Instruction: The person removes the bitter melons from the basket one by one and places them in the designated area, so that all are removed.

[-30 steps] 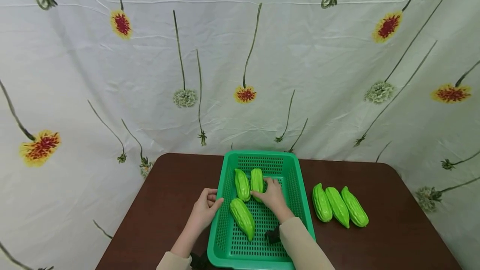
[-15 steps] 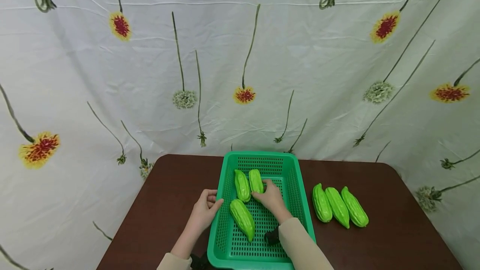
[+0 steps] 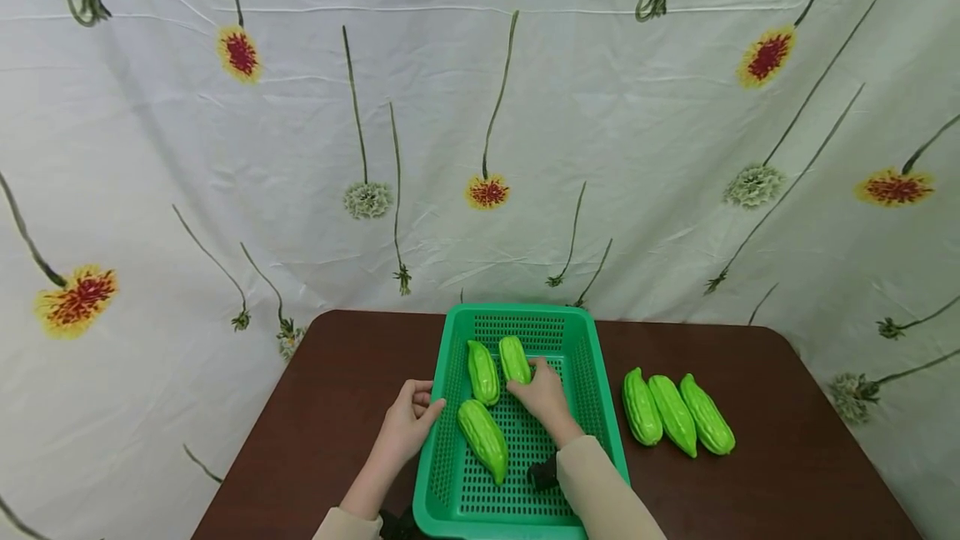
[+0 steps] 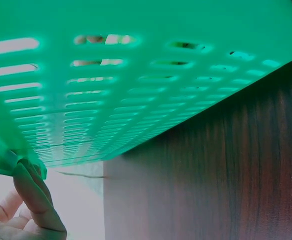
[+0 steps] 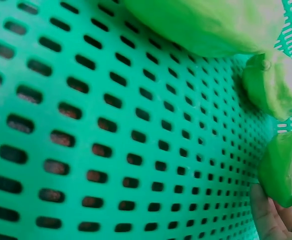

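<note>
In the head view a green plastic basket (image 3: 498, 529) lies on the table. My left hand (image 3: 403, 425) holds its left rim; in the left wrist view a finger (image 4: 35, 192) reaches under that rim beside the slotted wall (image 4: 150, 15). Inside the basket my right hand (image 3: 546, 401) grips a light green bitter melon (image 3: 513, 357) at its lower right part. The right wrist view has this bitter melon (image 5: 280, 167) between thumb and fingers, its tapered end showing. A second bitter melon (image 3: 483, 373) lies just left of it, and a third (image 3: 483, 440) nearer the front.
Right of the basket, 3 more bitter melons (image 3: 675, 413) lie side by side on the dark brown table (image 3: 330, 373). A white cloth with printed flowers (image 3: 480, 107) hangs behind the table. A dark wrist device (image 3: 543, 473) sits at the right cuff.
My right hand has shifted the gripped bitter melon slightly: its top leaned left, then moved a little back to the right. The left hand stays on the rim.
</note>
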Demonstrator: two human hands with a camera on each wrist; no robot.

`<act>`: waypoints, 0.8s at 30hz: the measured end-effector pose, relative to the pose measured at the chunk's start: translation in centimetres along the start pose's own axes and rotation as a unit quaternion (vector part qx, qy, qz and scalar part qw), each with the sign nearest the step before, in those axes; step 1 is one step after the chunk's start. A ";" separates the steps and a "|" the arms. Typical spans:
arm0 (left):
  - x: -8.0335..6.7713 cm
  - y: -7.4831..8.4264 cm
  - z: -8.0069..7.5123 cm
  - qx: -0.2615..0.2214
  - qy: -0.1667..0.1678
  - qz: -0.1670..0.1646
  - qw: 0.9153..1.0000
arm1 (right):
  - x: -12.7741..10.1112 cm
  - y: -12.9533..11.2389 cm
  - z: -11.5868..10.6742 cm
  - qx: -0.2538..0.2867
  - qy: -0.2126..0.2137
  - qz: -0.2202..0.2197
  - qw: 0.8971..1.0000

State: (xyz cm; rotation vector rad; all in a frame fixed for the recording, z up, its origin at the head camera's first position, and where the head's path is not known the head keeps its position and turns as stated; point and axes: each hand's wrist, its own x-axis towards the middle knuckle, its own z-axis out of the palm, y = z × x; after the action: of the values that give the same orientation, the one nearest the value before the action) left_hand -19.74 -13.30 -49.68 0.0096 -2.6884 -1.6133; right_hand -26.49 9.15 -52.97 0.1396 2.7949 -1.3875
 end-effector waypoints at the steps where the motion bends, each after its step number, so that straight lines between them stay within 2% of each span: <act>1: 0.0 0.0 0.0 0.000 0.000 0.000 1.000 | 0.0 -0.1 -0.1 0.000 0.002 0.001 1.000; 6: 0.0 0.1 0.2 -0.003 -0.003 0.001 1.000 | 0.0 -0.6 -0.7 -0.002 0.011 0.006 1.000; 12: 0.1 0.1 0.2 -0.002 -0.003 0.001 1.000 | -0.2 -1.5 -1.5 -0.002 0.002 0.000 1.000; 19: 0.0 0.0 0.1 -0.001 -0.002 -0.004 1.000 | -0.8 -2.9 -2.9 0.021 0.002 -0.027 0.999; 24: 0.0 0.0 0.0 0.003 -0.001 -0.003 1.000 | -1.6 -4.0 -4.8 0.039 0.013 -0.051 0.998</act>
State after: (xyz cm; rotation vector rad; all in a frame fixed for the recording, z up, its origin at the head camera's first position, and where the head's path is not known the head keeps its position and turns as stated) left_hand -19.75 -13.35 -49.71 0.0153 -2.6966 -1.6087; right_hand -25.16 10.42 -46.82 0.0174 2.8068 -1.5286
